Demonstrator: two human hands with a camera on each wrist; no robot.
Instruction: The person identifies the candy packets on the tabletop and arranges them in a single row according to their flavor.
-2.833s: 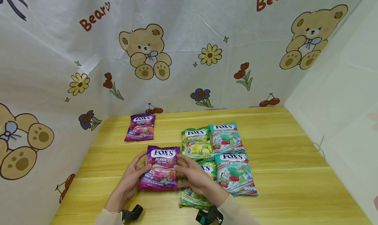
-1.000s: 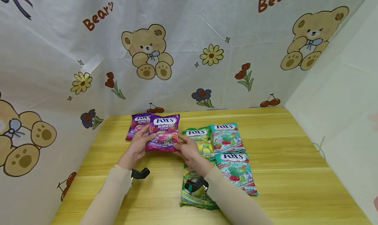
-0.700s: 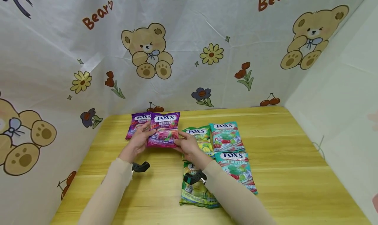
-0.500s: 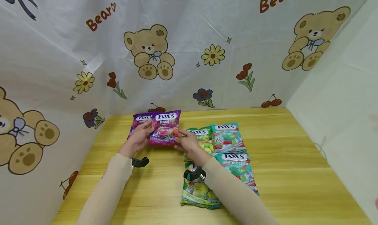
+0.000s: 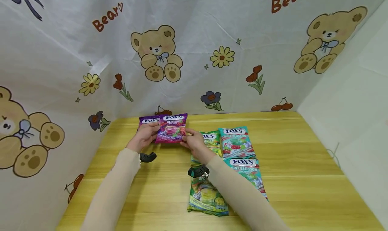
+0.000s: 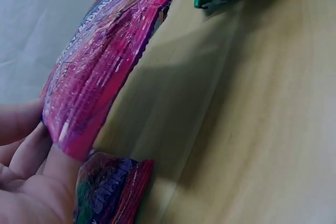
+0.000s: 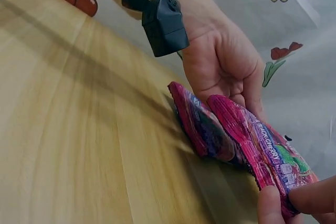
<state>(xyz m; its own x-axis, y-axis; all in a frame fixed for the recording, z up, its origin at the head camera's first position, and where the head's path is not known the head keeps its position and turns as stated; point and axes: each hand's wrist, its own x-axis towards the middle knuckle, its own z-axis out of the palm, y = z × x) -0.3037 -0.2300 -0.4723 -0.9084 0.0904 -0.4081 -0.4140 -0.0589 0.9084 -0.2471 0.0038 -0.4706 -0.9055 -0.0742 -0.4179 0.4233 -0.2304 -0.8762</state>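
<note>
Both hands hold one purple Fox's Berries candy bag (image 5: 171, 128) by its sides, near the table's back edge. My left hand (image 5: 143, 135) pinches its left side between thumb and fingers, which the left wrist view shows at the bag's corner. My right hand (image 5: 196, 144) pinches the lower right side. The bag's lower edge is raised off the table in the left wrist view, casting a shadow. A second purple Berries bag (image 5: 149, 119) lies just left of it, partly hidden behind the left hand; the right wrist view shows this second bag (image 7: 202, 127) too.
Two green Spring Tea bags (image 5: 208, 199) lie in a column, partly covered by the right arm. Right of them are two teal Mint Blossom bags (image 5: 237, 142). A bear-print cloth (image 5: 188, 99) hangs behind the wooden table (image 5: 303, 163).
Both hands have carried the Berries bag from the table's front middle toward the back, up beside the other purple bag. Over the last half second it has come slightly lower.
</note>
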